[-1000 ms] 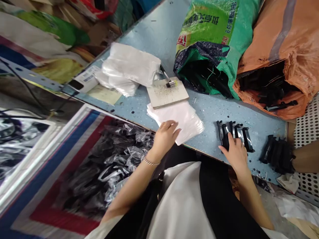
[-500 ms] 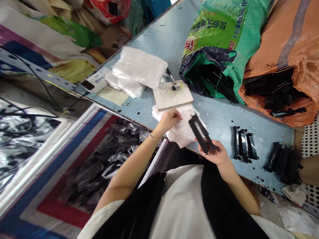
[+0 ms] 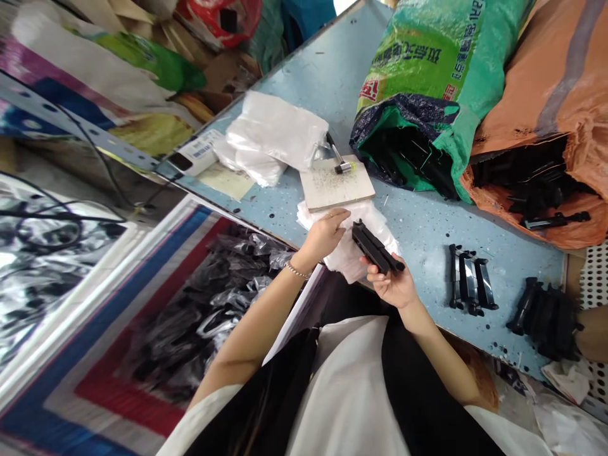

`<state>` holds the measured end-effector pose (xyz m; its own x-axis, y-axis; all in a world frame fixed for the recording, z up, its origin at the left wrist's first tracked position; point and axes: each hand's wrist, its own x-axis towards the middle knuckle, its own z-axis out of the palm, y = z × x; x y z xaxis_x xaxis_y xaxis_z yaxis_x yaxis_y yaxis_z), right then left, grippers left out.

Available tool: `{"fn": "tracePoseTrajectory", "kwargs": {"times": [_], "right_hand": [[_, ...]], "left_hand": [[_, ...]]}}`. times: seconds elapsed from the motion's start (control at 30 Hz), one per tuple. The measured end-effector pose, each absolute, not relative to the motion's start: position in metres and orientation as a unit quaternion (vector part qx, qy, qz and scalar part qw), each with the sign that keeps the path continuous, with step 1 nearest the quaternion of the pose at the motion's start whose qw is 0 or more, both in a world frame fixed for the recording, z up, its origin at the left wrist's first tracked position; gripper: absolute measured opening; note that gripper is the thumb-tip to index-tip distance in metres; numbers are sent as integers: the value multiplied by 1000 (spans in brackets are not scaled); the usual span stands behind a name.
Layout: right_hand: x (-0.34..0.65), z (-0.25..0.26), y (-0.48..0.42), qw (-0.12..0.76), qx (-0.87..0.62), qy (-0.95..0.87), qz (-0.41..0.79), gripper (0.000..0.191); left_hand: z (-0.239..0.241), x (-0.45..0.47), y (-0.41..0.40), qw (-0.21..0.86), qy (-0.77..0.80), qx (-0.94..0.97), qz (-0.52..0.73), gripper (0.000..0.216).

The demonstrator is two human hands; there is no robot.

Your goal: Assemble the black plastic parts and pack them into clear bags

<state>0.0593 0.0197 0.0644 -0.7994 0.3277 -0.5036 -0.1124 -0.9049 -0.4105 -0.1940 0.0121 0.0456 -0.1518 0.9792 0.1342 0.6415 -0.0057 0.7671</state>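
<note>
Table [image 3: 327,69]: light blue top, scuffed, scattered with small black bits and white specks. Right hand [image 3: 393,286] grips a long black plastic part [image 3: 377,248], held up over the near edge of a stack of thin clear-white plastic bags [image 3: 349,259]. Left hand [image 3: 323,240] is on the left side of that stack, fingers bent; can't tell if it pinches a bag.

Flat beige board [image 3: 327,190], dusted with dark grit, overlaps the far edge of the stack. Metal-tipped tool with a dark handle [image 3: 342,168] lies on it. Second pile of clear-white plastic bags [image 3: 280,130] sits just beside, up-left.

Far right of the table: open green printed woven sack [image 3: 427,57] and open orange woven sack [image 3: 546,95], touching, black parts in both mouths. Nearer: short row of black parts with shiny faces [image 3: 470,285], then a tight dark cluster of black parts [image 3: 546,323] by the corner.

Room: below left, a bin lined with red-white-blue striped sheeting [image 3: 109,386] holds bagged black pieces [image 3: 237,297]. Perforated metal bar [image 3: 80,120] and a black cable at left, heaped sacks behind. White perforated panel [image 3: 597,272] at right.
</note>
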Motion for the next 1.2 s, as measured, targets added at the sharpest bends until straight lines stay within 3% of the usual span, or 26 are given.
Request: {"fn": "tracePoseTrajectory", "kwargs": {"times": [0.27,0.4,0.47,0.53,0.63,0.7,0.77,0.83,0.93,1.03,1.2], "right_hand": [[54,57,24,147,-298,-240,912,65],[62,58,22,220,-403,-365,810,47],[67,68,11,211,-428,-459,749,35],[72,82,-3,168,-400,-567,700,40],[89,105,-17,99,-296,-663,681,64],[110,117,-15,88,-289,-692,656,63],[141,124,-6,98,-391,-738,541,54],[172,123,7,90,-535,-765,346,51],[205,109,22,7,-651,-751,108,56],[211,91,23,-36,-650,-758,27,58],[207,78,13,0,-621,-783,-21,69]], "left_hand": [[74,-156,-30,137,546,730,389,60],[88,-114,-63,164,446,786,395,72],[89,-100,-72,174,459,783,383,75],[90,-94,-80,169,478,773,382,70],[102,-105,-100,159,503,747,405,46],[113,-129,-123,184,542,724,386,33],[118,-163,-146,199,588,713,326,29],[111,-196,-161,174,639,702,260,27],[86,-223,-157,114,716,666,177,28],[67,-209,-121,112,723,647,215,31],[57,-148,-38,74,683,672,275,20]]}}
